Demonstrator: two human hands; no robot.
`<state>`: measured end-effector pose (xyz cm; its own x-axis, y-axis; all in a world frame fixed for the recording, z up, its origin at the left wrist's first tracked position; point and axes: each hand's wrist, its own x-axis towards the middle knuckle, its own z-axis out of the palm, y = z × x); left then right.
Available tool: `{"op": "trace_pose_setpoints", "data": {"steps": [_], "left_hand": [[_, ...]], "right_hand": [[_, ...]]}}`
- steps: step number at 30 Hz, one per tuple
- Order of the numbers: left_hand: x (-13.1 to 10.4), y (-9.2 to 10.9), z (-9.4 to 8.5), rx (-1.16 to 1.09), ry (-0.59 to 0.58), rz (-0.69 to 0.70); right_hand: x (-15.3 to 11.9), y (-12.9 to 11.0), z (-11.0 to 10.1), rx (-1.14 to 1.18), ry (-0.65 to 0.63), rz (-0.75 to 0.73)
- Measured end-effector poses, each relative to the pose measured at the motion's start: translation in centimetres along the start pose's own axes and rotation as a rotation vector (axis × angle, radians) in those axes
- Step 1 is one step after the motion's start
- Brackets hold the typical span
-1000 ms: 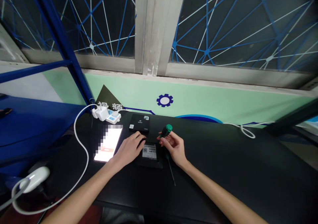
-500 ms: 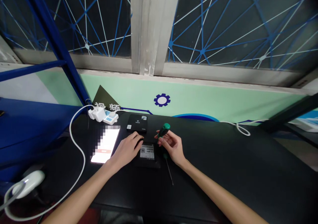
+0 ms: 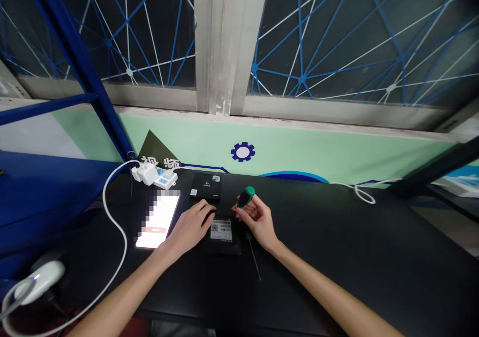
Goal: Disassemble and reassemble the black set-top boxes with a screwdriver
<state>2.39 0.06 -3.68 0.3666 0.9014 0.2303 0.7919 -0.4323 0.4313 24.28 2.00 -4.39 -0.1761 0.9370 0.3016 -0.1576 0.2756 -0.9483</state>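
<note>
A flat black electronic box (image 3: 229, 247) with a white label lies on the black table. My left hand (image 3: 195, 222) rests at its far left corner, fingers curled along the edge and thumb beside the label. In my right hand (image 3: 259, 222) a screwdriver (image 3: 247, 195) with a green-and-black handle is pinched between thumb and fingers. Its green end points up and away, over the box's far right corner; the tip is lost against the dark surface. A second screwdriver (image 3: 255, 257) lies on the table right of the box, its handle partly under my right hand.
Beyond my left hand lies another flat black box (image 3: 205, 186). A phone (image 3: 159, 222) with a lit screen lies to the left. Behind it a white power strip (image 3: 164, 177) holds plugs, and a white cable (image 3: 121, 227) loops down the left side. A wall with windows borders the back.
The view has shifted slightly. The screwdriver in my right hand leans a little more to the right, while my left hand keeps its place on the box.
</note>
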Motion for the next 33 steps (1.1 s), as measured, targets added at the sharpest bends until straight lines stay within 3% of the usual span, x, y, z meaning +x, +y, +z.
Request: {"op": "trace_pose_setpoints", "data": {"steps": [5, 14, 24, 33], "left_hand": [[-0.05, -0.19, 0.08, 0.005, 0.004, 0.008], [-0.15, -0.11, -0.15, 0.003, -0.006, 0.004], [-0.06, -0.10, -0.21, -0.012, -0.009, 0.007], [-0.07, -0.07, -0.28, -0.004, -0.011, 0.004]], "right_hand": [[-0.09, -0.37, -0.22, -0.039, -0.039, -0.020], [0.27, -0.20, 0.16, -0.020, 0.023, 0.015], [-0.06, -0.59, -0.37, -0.017, -0.068, -0.029], [0.16, 0.08, -0.03, -0.027, 0.010, 0.017]]}}
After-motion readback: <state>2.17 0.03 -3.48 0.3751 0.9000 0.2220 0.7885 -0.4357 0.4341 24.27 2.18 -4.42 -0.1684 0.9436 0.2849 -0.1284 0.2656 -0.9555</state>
